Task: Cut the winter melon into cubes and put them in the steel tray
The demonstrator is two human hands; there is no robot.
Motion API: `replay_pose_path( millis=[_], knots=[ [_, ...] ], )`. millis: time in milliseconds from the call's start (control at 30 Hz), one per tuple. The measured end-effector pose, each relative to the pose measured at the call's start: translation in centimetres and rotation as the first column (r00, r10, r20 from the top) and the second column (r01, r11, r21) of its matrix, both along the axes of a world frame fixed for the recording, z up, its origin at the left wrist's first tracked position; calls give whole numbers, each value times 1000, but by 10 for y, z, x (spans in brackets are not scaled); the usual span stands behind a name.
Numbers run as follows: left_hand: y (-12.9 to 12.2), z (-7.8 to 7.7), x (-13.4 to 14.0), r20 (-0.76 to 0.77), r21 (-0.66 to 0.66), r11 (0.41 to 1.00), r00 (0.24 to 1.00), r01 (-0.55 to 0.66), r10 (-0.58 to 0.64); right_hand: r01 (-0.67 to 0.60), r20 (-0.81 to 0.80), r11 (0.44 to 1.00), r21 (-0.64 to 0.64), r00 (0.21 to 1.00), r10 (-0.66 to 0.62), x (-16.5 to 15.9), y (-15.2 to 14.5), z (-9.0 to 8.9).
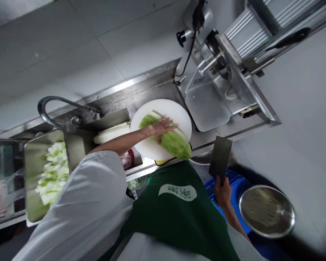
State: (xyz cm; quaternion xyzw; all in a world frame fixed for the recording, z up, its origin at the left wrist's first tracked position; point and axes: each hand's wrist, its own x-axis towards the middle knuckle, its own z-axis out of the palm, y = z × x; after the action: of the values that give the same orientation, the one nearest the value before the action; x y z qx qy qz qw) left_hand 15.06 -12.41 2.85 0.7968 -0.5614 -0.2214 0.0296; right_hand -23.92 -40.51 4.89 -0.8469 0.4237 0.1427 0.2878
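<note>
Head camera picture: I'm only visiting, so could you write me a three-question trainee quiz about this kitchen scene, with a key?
1. True or false: the left hand rests on the napa cabbage.

2. How does the cleaver in the right hand stand to the round white cutting board?
a) lying flat on it
b) stuck into it
c) apart from it

3. Fill the gap: the chopped pale-green pieces lie in a metal ____.

Key
1. True; its fingers are spread over the leaves.
2. c
3. pan
</note>
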Motion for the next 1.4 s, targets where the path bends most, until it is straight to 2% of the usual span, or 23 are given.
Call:
replay_pose_path(
  millis=[67,167,333,533,700,833,933,1033,1233,1400],
  knots=[
    [-4,-1,7,-44,57,997,998,42,-40,33,-8,999,14,999,-33,-1,2,1],
    [5,6,4,-39,70,994,996,83,-80,63,-29,998,17,998,-63,-2,2,0],
    [34,16,-18,3,34,999,1000,-23,23,48,33,997,62,998,-50,11,4,-9],
    [33,5,-20,12,50,999,1000,-9,8,-24,66,999,39,998,22,45,0,-19],
    [37,2,-16,44,13,998,998,-53,53,-101,99,995,-8,990,102,65,-2,-16],
    [54,4,-29,117,66,977,974,-202,194,-149,91,989,-9,985,149,78,5,-11],
    [65,5,-49,181,64,930,921,-362,346,-204,36,979,-21,978,205,94,12,-4],
    [69,6,-70,222,63,885,871,-461,438,-284,-42,959,-26,958,283,114,16,5],
    [68,8,-105,262,54,808,789,-587,556,-430,-147,901,-56,896,418,136,13,16],
    [68,4,-127,263,24,776,753,-630,603,-472,-249,876,-103,864,436,118,6,17]
  ],
)
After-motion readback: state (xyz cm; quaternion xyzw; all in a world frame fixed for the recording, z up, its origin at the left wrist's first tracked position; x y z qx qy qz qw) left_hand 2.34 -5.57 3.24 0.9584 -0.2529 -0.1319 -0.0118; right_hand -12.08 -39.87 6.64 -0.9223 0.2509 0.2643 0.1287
